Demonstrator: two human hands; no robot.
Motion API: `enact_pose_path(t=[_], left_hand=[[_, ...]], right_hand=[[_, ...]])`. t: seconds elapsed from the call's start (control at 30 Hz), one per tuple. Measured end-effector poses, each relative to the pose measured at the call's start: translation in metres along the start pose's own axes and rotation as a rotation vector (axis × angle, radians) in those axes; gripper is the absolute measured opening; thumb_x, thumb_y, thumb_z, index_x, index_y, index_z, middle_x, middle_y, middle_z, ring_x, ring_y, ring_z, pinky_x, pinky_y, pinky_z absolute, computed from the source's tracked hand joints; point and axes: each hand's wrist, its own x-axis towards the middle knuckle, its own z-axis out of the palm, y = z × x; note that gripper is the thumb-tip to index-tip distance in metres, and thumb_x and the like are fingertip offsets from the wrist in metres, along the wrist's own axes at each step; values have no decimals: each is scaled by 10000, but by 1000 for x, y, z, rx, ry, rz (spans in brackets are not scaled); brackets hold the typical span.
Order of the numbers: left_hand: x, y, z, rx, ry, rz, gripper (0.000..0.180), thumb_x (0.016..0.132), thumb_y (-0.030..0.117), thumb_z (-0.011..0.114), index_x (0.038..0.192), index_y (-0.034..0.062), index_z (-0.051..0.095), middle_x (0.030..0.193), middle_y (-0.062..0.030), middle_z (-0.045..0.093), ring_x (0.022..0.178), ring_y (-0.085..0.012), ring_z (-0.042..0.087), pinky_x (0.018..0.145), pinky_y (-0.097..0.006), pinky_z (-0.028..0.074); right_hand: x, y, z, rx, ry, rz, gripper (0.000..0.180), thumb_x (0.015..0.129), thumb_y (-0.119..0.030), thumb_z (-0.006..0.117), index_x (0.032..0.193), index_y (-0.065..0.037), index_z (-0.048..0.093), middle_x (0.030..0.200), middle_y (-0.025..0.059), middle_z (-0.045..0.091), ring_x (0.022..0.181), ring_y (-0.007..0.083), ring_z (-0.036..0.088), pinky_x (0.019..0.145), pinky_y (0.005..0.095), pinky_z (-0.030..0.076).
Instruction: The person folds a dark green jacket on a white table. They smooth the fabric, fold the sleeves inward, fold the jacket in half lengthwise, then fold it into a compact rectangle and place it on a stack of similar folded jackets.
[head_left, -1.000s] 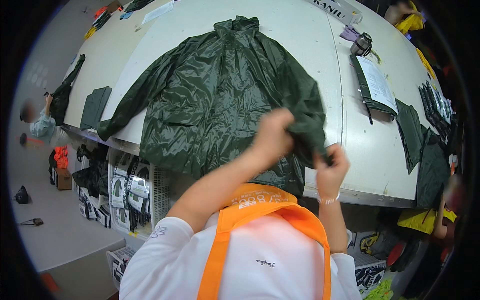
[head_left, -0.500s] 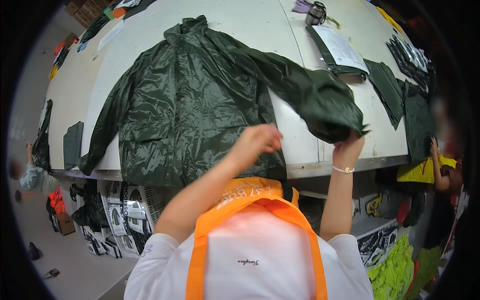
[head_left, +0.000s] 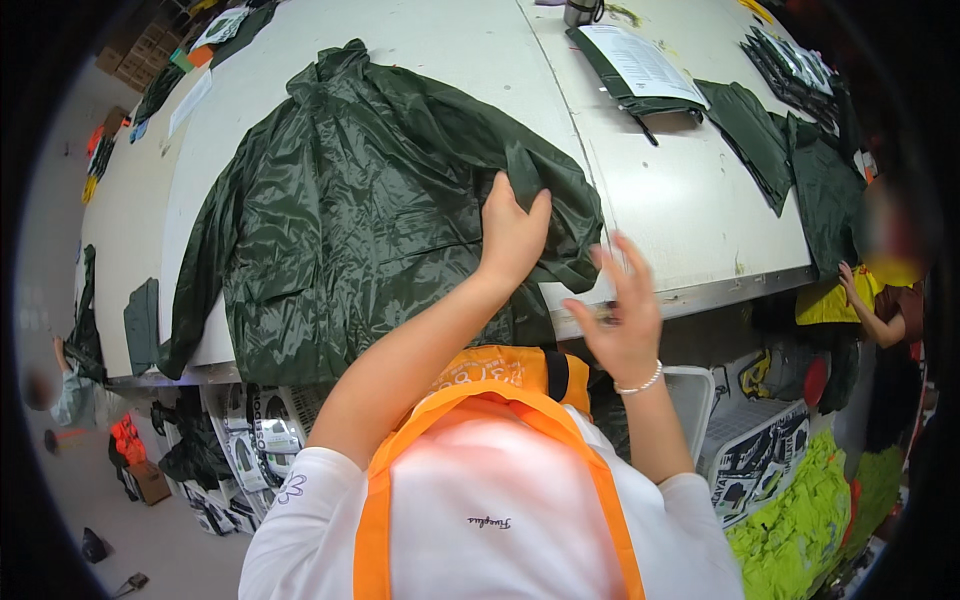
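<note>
A shiny dark green rain jacket [head_left: 340, 200] lies spread on the white table, collar away from me and hem over the near edge. My left hand [head_left: 515, 230] pinches the jacket's right-hand sleeve, which is bent in toward the body. Just right of the cuff, my right hand [head_left: 625, 315] is raised with its fingers apart, slightly blurred. A small dark spot shows between its thumb and fingers, too unclear to name. The jacket's other sleeve hangs down along its left side.
Folded dark green garments [head_left: 745, 140] and a printed sheet [head_left: 640, 70] lie to the right, near a metal flask [head_left: 582, 12]. White crates [head_left: 755, 450] with packaged goods stand under the table. Co-workers are at both sides; one hand [head_left: 850, 285] shows at right.
My left hand has moved forward and taken hold of the sleeve. The right hand has let go of the cuff and moved left; the sleeve has swung in toward the jacket's body.
</note>
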Motion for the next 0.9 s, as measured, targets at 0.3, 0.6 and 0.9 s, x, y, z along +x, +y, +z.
enact_pose_path(t=[0.3,0.6,0.9], left_hand=[[22,15,-24,-580,-38,-718,220,879,94,597,1043,-45,548,986,-128,620,854,-224,618,739,-356,525],[-1,1,-5,-571,-9,-764,261,890,149,598,1028,-69,558,968,-130,627,842,-239,624,731,-366,527],[-7,21,16,-936,105,-766,204,879,148,529,969,-33,553,991,-107,603,918,-240,571,840,-388,459]], right_hand=[[-8,29,-25,320,111,40,211,761,142,598,885,-18,658,1053,89,653,689,79,567,525,184,396],[-16,4,-12,-51,0,-143,426,636,119,661,990,-116,692,1038,69,596,635,147,610,522,260,476],[-42,5,-26,261,497,456,209,796,75,618,936,-38,510,944,16,508,580,37,327,518,172,295]])
